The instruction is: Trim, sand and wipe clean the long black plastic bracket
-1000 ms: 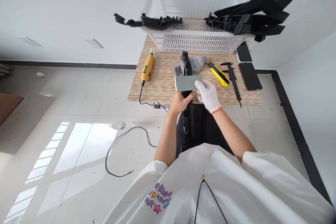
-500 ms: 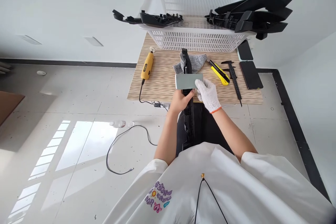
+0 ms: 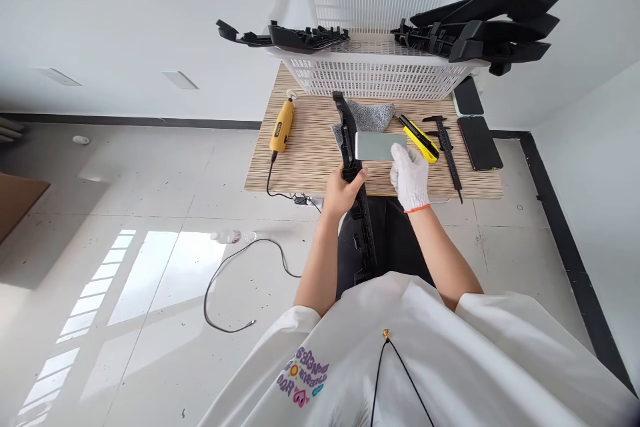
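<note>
Here's the white basket point(image 3: 375, 79) filling the far side of the wood-grain table point(image 3: 313, 170), black mouldings point(image 3: 483, 37) jutting over its rim; a yellow rotary tool point(image 3: 283, 125) sits off to the left, and over on the right it's a yellow utility knife point(image 3: 421, 139), then a black caliper point(image 3: 447, 149), then two phones point(image 3: 479, 143) by the edge. A grey cloth point(image 3: 374, 117) lies beyond the hands, partly covered from view by the long black part point(image 3: 364, 220), which runs from above the lap out over the table. The bare left hand point(image 3: 342, 193) has it, thumb and fingers wrapped round near its middle. And the gloved right hand point(image 3: 411, 177)? Fingers pinching the right end of a flat grey-green slab point(image 3: 377, 146), its left end right beside the part; whether they touch, I can't tell.
</note>
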### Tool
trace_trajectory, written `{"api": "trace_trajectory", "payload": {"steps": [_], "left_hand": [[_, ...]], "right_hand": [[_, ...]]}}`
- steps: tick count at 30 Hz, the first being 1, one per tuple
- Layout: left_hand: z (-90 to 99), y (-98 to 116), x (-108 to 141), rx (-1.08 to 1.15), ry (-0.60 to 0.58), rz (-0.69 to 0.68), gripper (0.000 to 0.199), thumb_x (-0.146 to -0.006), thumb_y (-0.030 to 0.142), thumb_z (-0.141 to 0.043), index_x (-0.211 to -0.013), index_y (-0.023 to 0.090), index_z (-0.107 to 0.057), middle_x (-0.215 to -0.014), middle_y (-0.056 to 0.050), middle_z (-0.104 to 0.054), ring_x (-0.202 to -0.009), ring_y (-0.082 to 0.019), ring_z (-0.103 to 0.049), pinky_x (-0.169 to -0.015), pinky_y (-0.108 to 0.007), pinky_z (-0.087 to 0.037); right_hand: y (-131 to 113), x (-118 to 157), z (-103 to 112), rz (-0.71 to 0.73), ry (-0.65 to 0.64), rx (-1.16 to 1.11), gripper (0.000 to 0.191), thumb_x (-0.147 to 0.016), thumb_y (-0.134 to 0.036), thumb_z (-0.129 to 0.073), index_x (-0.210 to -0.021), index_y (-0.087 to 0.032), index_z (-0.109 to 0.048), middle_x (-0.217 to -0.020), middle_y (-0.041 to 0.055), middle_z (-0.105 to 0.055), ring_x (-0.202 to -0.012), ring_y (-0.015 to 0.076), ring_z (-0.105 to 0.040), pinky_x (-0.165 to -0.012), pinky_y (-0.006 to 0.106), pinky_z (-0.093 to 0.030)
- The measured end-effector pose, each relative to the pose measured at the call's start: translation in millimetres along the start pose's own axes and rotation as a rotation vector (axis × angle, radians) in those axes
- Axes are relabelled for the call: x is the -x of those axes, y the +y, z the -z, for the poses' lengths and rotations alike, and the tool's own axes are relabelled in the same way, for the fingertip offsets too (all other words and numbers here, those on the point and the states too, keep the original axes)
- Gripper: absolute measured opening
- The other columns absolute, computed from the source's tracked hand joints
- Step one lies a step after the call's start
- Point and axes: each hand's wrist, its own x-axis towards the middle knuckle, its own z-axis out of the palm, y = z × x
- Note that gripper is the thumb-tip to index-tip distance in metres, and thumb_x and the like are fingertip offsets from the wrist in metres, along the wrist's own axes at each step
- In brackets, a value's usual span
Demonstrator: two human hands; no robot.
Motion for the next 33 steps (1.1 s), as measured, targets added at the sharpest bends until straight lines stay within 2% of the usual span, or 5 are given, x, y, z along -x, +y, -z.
{"api": "trace_trajectory", "payload": {"steps": [6,13,20,25,33], "left_hand": [[-0.7,2.3,-1.7,-0.032,-0.039,-0.075,0.024,-0.084,0.041,-0.065,-0.078,0.019,-0.058,-0.071,-0.002,-0.059,-0.072,-0.017,-0.056,-0.064,-0.028,-0.043],[3.0,1.7,-1.7,0.004,-0.012,0.017,0.029,-0.083,0.043,-0.066,-0.074,0.02,-0.052,-0.062,0.003,-0.044,-0.06,-0.011,-0.041,-0.057,-0.027,-0.035],[-0.8,2.0,-2.2,-0.076,-0.052,-0.009,0.032,-0.082,0.041,-0.066,-0.066,0.021,-0.046,-0.059,0.003,-0.042,-0.057,-0.012,-0.039,-0.055,-0.027,-0.033],[1.1,1.1,-1.7,-0.03,-0.028,0.025,0.029,-0.082,0.044,-0.066,-0.073,0.02,-0.052,-0.061,0.003,-0.044,-0.059,-0.012,-0.041,-0.056,-0.027,-0.034],[0.6,0.7,-1.7,0.016,-0.019,0.016,0.029,-0.082,0.045,-0.066,-0.075,0.02,-0.052,-0.063,0.004,-0.045,-0.059,-0.011,-0.04,-0.058,-0.027,-0.035]], "right_hand": [[4.7,5.5,-16.3,-0.043,-0.139,-0.038,0.036,-0.077,-0.046,-0.074,-0.071,-0.022,-0.048,-0.05,-0.0096,-0.038,-0.037,0.0035,-0.033,-0.035,0.021,-0.024],[-1.0,-10.7,1.6,0.011,0.111,-0.022,0.035,-0.084,-0.045,-0.067,-0.07,-0.024,-0.043,-0.046,-0.0095,-0.036,-0.034,0.0057,-0.032,-0.033,0.022,-0.022],[3.1,-1.6,-14.3,0.001,-0.081,-0.028,0.033,-0.08,-0.044,-0.072,-0.073,-0.023,-0.048,-0.049,-0.0093,-0.037,-0.036,0.0052,-0.032,-0.034,0.022,-0.023],[3.0,-8.8,-13.3,0.015,0.116,-0.068,0.033,-0.085,-0.047,-0.065,-0.075,-0.025,-0.043,-0.052,-0.009,-0.037,-0.036,0.006,-0.03,-0.033,0.024,-0.022],[2.3,-13.3,-6.9,0.005,0.031,-0.089,0.037,-0.082,-0.05,-0.069,-0.073,-0.025,-0.043,-0.046,-0.0105,-0.034,-0.034,0.0064,-0.028,-0.032,0.023,-0.019]]}}
